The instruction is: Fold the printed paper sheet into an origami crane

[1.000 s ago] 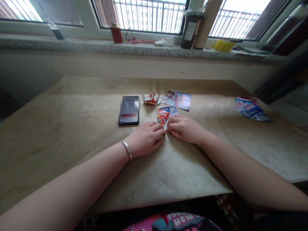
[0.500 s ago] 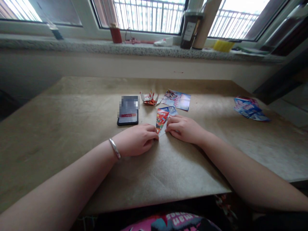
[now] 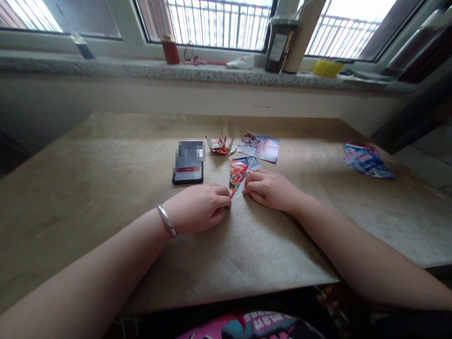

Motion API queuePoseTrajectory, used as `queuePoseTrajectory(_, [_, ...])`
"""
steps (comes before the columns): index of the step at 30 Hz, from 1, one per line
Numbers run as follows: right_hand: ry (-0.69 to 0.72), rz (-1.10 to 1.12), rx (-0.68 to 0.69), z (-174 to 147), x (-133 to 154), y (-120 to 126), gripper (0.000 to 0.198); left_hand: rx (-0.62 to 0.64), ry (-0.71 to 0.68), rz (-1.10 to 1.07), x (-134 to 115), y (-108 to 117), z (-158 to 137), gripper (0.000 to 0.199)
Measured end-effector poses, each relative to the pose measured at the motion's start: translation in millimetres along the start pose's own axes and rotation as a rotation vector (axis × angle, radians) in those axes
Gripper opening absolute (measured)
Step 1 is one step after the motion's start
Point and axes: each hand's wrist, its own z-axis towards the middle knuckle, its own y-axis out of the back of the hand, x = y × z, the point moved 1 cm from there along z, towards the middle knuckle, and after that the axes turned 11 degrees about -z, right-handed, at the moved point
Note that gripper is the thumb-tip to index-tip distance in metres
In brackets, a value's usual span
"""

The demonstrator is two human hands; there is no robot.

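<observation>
A partly folded sheet of printed paper (image 3: 237, 177) lies on the table between my hands, with a red-orange flap on its left side and blue print with a square code at its far edge. My left hand (image 3: 201, 208), with a silver bangle at the wrist, has its curled fingertips on the paper's near left corner. On the right edge, my right hand (image 3: 268, 188) pinches the paper with fingers bent; the part under them is hidden. Just beyond stands a folded paper crane (image 3: 221, 145) in white, red and orange.
A phone (image 3: 188, 174) with a partly blurred screen lies left of the crane. A flat printed sheet (image 3: 263, 147) rests behind the folded one. Several blue and pink papers (image 3: 367, 161) are piled at the far right. Jars and small items line the windowsill (image 3: 212, 73).
My left hand has shifted slightly left and toward me, its fingertips at the paper's near corner. My right hand and the folded paper look almost unchanged.
</observation>
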Motion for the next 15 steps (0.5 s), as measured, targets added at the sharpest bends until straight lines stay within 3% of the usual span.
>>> queuePoseTrajectory(7, [0.004, 0.003, 0.004, 0.8, 1.0, 0.0, 0.022, -0.012, 0.042, 0.133, -8.1, -1.4, 1.9, 0.019])
queuePoseTrajectory(15, [-0.007, -0.009, 0.018, 0.0, 1.4, 0.4, 0.021, -0.055, 0.016, 0.016, 1.0, -4.0, 1.8, 0.021])
